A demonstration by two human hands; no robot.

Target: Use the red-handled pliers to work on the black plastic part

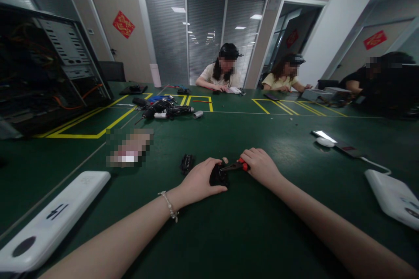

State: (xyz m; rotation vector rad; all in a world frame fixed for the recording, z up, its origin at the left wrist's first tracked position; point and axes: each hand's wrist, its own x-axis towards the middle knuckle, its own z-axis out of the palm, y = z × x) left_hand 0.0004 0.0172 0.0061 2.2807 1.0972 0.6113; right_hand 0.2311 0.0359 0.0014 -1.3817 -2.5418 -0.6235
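Note:
My left hand [200, 179] rests on the green table [229, 235], its fingers closed round a small black part [218, 176]. My right hand [260, 165] grips the red handles of a pair of pliers [236, 165], and the dark jaws point left onto the black part. A second small black part [187, 162] lies loose on the table just left of my left hand. A bead bracelet [169, 205] sits on my left wrist.
An open computer case [42, 69] stands at far left inside yellow floor-tape lines. Screwdrivers and tools [163, 108] lie heaped mid-table. White flat devices lie at near left [49, 222] and near right [393, 196]. A phone [327, 136] lies right. Three people sit across the table.

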